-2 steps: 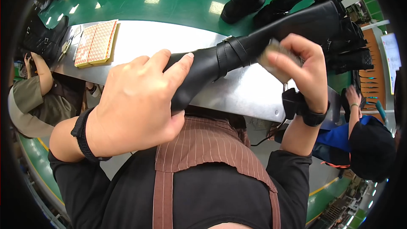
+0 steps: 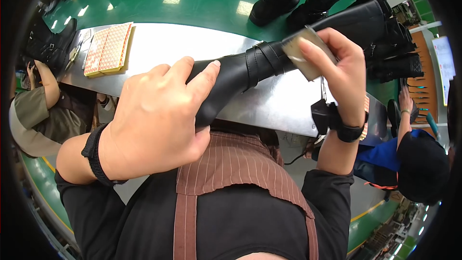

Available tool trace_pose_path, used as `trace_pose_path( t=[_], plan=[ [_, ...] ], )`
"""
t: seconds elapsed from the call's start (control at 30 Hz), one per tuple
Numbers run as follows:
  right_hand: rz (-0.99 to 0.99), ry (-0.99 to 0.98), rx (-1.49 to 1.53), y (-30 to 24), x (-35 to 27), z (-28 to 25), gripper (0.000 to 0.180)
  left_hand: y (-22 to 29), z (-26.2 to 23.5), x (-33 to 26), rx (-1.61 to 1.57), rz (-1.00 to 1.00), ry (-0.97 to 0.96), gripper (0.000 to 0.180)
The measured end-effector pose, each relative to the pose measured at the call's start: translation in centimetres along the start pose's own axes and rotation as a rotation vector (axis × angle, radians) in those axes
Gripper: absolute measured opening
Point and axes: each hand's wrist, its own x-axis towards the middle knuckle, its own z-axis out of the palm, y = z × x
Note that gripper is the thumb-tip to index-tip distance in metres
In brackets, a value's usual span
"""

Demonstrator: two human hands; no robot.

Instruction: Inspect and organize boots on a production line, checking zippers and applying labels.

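Observation:
A tall black leather boot [image 2: 227, 81] lies slantwise over the metal worktop, its shaft pointing to the far right. Crossed straps with a small buckle wrap its ankle. My left hand [image 2: 151, 118] is closed round the toe end, covering it, with the thumb low and fingers over the top. Between the thumb and fingers of my right hand [image 2: 347, 70] is a flat beige block [image 2: 306, 66], perhaps a sponge or rubber eraser. The block is at the lower shaft just beyond the straps; whether it touches the leather I cannot tell.
Beneath the boot is the shiny metal worktop [image 2: 187, 41]. A stack of orange-and-white patterned sheets [image 2: 108, 48] sits at its left. More black boots [image 2: 392, 67] stand at the right and far side. Co-workers are at the left [image 2: 48, 110] and right [image 2: 418, 163].
My right hand has shifted a little up and left with the beige block, which now looks sharper and more tilted. The left hand and boot stay put. The right co-worker's arm has moved up.

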Motion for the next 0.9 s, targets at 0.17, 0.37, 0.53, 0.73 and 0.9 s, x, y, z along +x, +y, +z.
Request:
trace_pose_path(
  t=[0.17,0.37,0.53,0.73,0.9],
  plan=[
    [-0.166,0.028,-0.338,1.1,0.1,1.8,0.023,0.0,0.1,-0.3,-0.004,-0.008,0.031,0.073],
    [-0.323,-0.373,-0.498,0.2,0.2,-3.1,0.023,-1.3,0.2,-0.2,-0.020,0.004,0.056,0.072],
    [-0.049,0.074,-0.113,-0.1,-0.1,1.2,0.024,-0.4,0.1,-0.4,-0.007,-0.007,0.038,0.072],
    [-0.321,-0.321,-0.552,-0.8,-0.6,-0.3,0.030,-2.1,0.3,-0.7,-0.031,-0.005,0.074,0.073],
    [0.111,-0.396,-0.275,2.8,-5.4,-7.0,0.025,-2.8,0.0,-0.4,-0.076,-0.005,0.070,0.073]
  ],
)
